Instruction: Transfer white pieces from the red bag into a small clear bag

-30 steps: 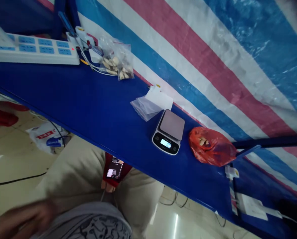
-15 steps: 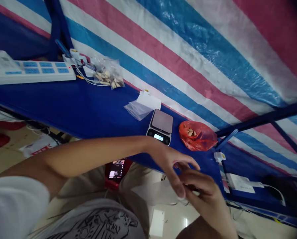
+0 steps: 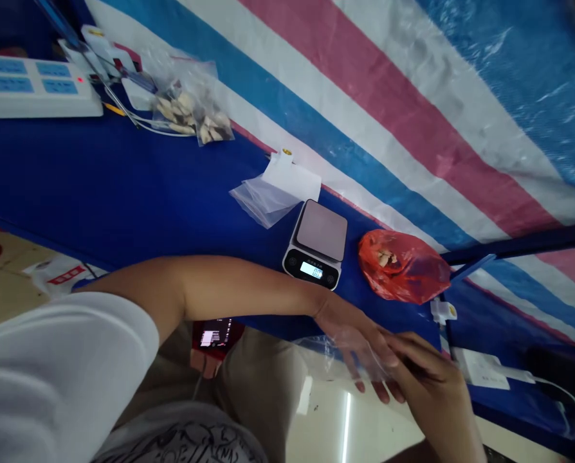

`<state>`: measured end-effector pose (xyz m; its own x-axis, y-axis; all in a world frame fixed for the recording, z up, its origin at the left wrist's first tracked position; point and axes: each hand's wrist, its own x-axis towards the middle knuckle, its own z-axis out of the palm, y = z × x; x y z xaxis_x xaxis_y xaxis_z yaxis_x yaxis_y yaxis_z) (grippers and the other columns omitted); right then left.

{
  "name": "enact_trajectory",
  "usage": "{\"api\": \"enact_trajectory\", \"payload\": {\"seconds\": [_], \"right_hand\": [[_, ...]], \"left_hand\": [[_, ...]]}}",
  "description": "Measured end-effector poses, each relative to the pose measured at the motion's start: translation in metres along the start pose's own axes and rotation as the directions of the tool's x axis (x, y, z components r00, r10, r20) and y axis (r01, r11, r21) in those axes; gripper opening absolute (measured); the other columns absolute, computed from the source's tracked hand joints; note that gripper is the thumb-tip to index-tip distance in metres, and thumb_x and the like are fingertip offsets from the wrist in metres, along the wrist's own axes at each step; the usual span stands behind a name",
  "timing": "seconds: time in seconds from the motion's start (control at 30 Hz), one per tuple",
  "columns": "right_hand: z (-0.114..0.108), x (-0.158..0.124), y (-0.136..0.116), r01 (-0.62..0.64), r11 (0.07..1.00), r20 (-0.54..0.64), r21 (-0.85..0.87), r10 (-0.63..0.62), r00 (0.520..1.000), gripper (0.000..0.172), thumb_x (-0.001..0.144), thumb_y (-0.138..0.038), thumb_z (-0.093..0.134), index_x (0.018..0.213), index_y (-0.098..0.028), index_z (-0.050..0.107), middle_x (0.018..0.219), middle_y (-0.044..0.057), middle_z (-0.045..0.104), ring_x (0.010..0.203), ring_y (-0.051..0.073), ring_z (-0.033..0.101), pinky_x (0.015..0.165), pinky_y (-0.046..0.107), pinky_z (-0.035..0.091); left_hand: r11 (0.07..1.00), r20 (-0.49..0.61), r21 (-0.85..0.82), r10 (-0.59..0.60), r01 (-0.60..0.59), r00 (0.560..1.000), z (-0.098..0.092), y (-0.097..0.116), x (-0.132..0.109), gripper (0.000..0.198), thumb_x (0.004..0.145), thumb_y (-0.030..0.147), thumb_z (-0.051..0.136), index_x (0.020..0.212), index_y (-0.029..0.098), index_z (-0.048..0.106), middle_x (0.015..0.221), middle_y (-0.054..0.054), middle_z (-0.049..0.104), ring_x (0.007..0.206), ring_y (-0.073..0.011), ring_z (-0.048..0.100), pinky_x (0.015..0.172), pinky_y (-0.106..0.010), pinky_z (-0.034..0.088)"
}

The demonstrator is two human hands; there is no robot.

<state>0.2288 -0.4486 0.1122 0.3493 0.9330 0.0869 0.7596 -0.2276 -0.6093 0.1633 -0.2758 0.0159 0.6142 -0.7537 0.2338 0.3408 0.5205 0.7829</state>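
Handling a thin, crinkly clear plastic bag (image 3: 320,352) at the scale's (image 3: 316,245) 5 o'clock. Left hand (image 3: 355,331): fingers loosely extended, overlapped by the bag; can't tell if inside it. Right hand (image 3: 432,373): fingers bent at the bag's 3 o'clock end, pinch blurred, can't tell. Scale has a flat rectangular plate (image 3: 322,230); smooth blue worktop (image 3: 172,206). Glossy, wrinkled red bag (image 3: 408,270) at scale's 3 o'clock.

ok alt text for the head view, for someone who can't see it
A left hand and right hand handle a clear bag at the edge of a blue table. On it are a scale and a red bag of pale pieces.
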Motion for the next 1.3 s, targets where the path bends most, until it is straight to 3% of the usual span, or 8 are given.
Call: {"api": "enact_trajectory", "payload": {"seconds": [0.1,0.2,0.4,0.6,0.77,0.97,1.17,1.3], "right_hand": [[0.002,-0.003,-0.001,-0.104,0.993,-0.138,-0.049,0.096,0.986,0.018,0.086,-0.044,0.076,0.096,-0.034,0.086,0.097,0.007,0.080,0.074,0.028,0.077,0.048,0.031,0.060],[-0.002,-0.014,-0.001,-0.227,0.967,-0.280,-0.116,0.188,0.942,0.027,0.092,-0.050,0.068,0.105,-0.032,0.083,0.100,0.008,0.081,0.093,0.034,0.078,0.062,0.038,0.065],[0.012,-0.025,-0.003,-0.277,0.951,-0.189,-0.140,0.249,0.950,0.048,0.087,-0.057,0.072,0.119,-0.021,0.077,0.108,0.010,0.081,0.091,0.030,0.080,0.068,0.030,0.064],[0.035,-0.024,-0.024,-0.434,0.896,-0.230,0.096,0.444,0.866,0.066,0.083,-0.053,0.079,0.140,-0.024,0.064,0.101,0.008,0.081,0.085,0.023,0.080,0.070,0.025,0.064],[0.030,-0.028,-0.020,-0.340,0.936,-0.192,0.089,0.351,0.916,0.060,0.084,-0.044,0.078,0.138,-0.023,0.064,0.104,0.009,0.080,0.081,0.023,0.079,0.062,0.024,0.064],[0.035,-0.026,-0.028,-0.262,0.962,-0.040,-0.071,0.260,0.965,0.048,0.095,-0.039,0.062,0.142,-0.029,0.061,0.127,0.008,0.074,0.103,0.023,0.077,0.077,0.028,0.066],[0.037,-0.013,-0.031,-0.075,0.965,0.115,-0.252,0.106,0.988,0.046,0.098,-0.038,0.057,0.143,-0.027,0.056,0.124,0.008,0.077,0.105,0.024,0.078,0.079,0.031,0.067],[0.042,-0.009,-0.048,-0.124,0.941,0.089,-0.315,0.160,0.983,0.052,0.097,-0.045,0.058,0.147,-0.029,0.056,0.114,0.008,0.079,0.094,0.027,0.080,0.078,0.038,0.067]], "left_hand": [[0.999,-0.064,-0.043,-0.005,0.002,0.998,-0.008,-0.006,0.002,0.039,0.071,0.042,0.087,0.104,0.027,0.073,0.111,-0.002,0.074,0.110,-0.0252,0.075,0.100,-0.044,0.058],[0.994,-0.174,-0.107,0.012,-0.031,0.985,-0.016,-0.008,0.005,0.040,0.068,0.040,0.090,0.102,0.029,0.072,0.108,0.000,0.073,0.104,-0.0222,0.077,0.097,-0.041,0.060],[0.988,-0.200,-0.148,0.015,-0.046,0.980,-0.021,-0.014,0.009,0.044,0.075,0.043,0.086,0.108,0.018,0.070,0.098,-0.003,0.072,0.091,-0.0204,0.076,0.090,-0.040,0.063],[0.990,-0.194,-0.136,0.014,-0.041,0.981,-0.017,-0.020,0.015,0.041,0.074,0.046,0.086,0.103,0.020,0.073,0.092,-0.001,0.070,0.089,-0.0221,0.076,0.086,-0.041,0.064],[0.994,-0.113,-0.102,-0.060,0.048,0.992,-0.013,-0.017,0.016,0.041,0.073,0.049,0.086,0.099,0.021,0.073,0.089,0.000,0.073,0.089,-0.0216,0.077,0.080,-0.036,0.063],[0.997,-0.120,-0.026,-0.070,0.067,0.990,-0.015,-0.023,0.019,0.043,0.058,0.023,0.089,0.098,0.019,0.073,0.093,0.001,0.075,0.096,-0.0198,0.074,0.089,-0.034,0.062],[0.985,-0.154,0.170,0.008,0.019,0.988,-0.025,-0.038,0.025,0.026,0.062,0.029,0.079,0.081,0.015,0.069,0.079,-0.002,0.072,0.087,-0.0238,0.075,0.082,-0.038,0.064],[0.985,-0.162,0.169,0.053,-0.025,0.985,-0.027,-0.042,0.024,0.029,0.055,0.026,0.078,0.080,0.016,0.067,0.082,-0.002,0.072,0.087,-0.0277,0.076,0.077,-0.043,0.065]]}}
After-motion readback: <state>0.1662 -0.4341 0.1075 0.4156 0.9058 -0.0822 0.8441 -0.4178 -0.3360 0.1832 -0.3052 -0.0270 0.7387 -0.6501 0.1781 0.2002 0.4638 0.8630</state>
